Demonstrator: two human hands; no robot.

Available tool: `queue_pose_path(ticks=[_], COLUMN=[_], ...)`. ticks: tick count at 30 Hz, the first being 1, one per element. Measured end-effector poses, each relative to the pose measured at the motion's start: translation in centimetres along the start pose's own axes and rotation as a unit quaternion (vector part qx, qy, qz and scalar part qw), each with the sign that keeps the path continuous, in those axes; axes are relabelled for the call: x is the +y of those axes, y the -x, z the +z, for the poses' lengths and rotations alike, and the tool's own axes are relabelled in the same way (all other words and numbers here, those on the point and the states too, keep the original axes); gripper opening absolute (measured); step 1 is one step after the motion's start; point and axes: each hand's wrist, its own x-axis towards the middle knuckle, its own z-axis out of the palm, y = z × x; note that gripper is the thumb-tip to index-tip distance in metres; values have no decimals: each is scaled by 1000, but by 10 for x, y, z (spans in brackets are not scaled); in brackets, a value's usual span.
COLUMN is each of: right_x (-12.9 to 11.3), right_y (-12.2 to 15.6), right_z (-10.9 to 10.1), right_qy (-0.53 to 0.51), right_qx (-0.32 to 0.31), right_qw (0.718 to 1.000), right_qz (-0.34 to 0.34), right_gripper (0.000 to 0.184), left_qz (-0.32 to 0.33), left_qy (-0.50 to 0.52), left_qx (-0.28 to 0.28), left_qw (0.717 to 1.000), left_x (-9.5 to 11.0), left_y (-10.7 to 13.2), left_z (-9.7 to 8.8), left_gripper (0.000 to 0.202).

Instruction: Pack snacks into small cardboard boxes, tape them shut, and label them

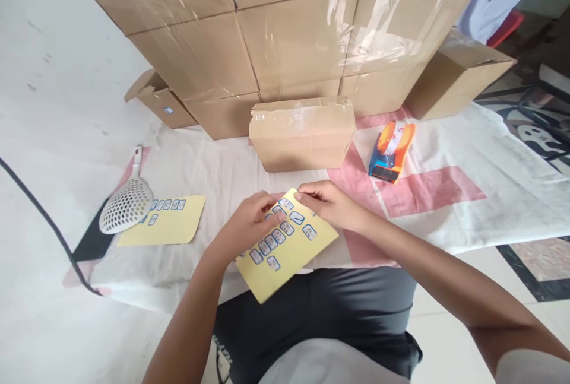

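Observation:
A yellow sticker sheet [285, 253] with several small blue-edged stickers is tilted over the table's front edge. My left hand [252, 221] grips its left side, thumb on top and fingers mostly hidden beneath. At the sheet's upper corner, my right hand [327, 200] pinches the edge between thumb and fingers; whether a sticker is lifted there is too small to tell. Just beyond both hands stands a taped cardboard box [303, 140]. To the left a second yellow sticker sheet [178, 229] lies flat, partly under a white skimmer [127, 203].
Stacked cardboard boxes [298, 40] wrapped in clear tape rise along the back. An orange and blue tape dispenser [392, 152] sits right of the small box. An open box [164, 102] is at back left, another box [458, 75] at back right. A black cable [40, 212] hangs on the left.

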Motion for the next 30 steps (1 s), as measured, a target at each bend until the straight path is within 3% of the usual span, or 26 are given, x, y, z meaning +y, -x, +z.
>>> queue_pose_path(ticks=[3,6,8,10,12,15,17,19,21,23,26,28,30], right_x=[-8,-14,-14,-13,-10,1,10,15,12,0,-17,-20,-15], right_y=[-9,-10,-8,-7,-8,-17,-25,-29,-24,-11,14,28,34], right_z=[5,7,8,8,8,3,-2,-8,-11,-11,-14,-31,-64], right_qy=[-25,-19,-25,-36,-33,47,159,260,314,303,232,193,182], right_qx=[8,38,47,37,19,39,75,102,137,154,123,133,184], right_qw=[1000,999,998,999,999,998,984,958,939,939,950,956,953], right_qz=[6,-10,-13,-9,-8,2,37,73,41,-57,-168,-178,-157], right_gripper=[41,39,38,38,38,37,35,25,15,24,20,21,22], left_qz=[74,176,230,267,275,260,238,167,66,-12,-41,-40,-35], left_qy=[-102,-230,-279,-294,-297,-263,-177,-71,14,60,94,95,52], left_qx=[107,180,229,247,238,238,247,265,292,300,253,207,241], left_qw=[986,940,904,884,883,898,922,947,954,952,962,973,969], left_x=[14,19,19,17,15,13,13,13,15,22,40,49,49], left_y=[0,-1,-2,-2,-3,0,4,9,10,7,-1,-8,-20], left_z=[-9,-8,-4,0,3,5,7,11,17,24,32,29,16], left_gripper=[18,8,12,15,15,11,10,8,4,14,24,29,29])
